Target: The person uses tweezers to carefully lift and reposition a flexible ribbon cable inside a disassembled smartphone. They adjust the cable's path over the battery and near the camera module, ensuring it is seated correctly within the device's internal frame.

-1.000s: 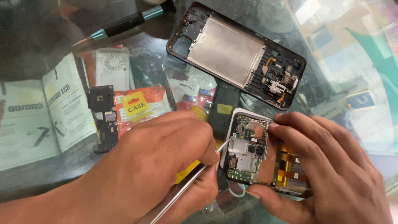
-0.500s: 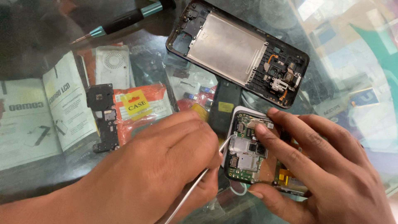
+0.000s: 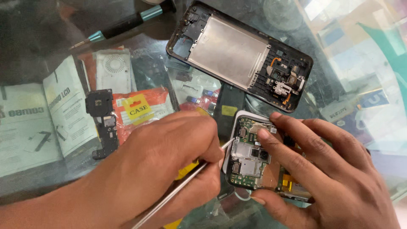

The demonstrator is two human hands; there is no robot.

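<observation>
Two bare hands are seen from above. No glove, ring, watch or band is worn on the left hand point(image 3: 157, 169), and its forearm is uncovered as far as the picture's lower left edge, with no sleeve in view. The right hand point(image 3: 322, 174) is likewise left bare of any covering or ornament. Fingernails are kept short and unpainted on both. The right wrist is cut off by the frame.

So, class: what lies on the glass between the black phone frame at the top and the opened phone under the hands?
In the head view, a dark rectangular part with a yellow sticker lies between the black phone frame and the opened phone.
</observation>
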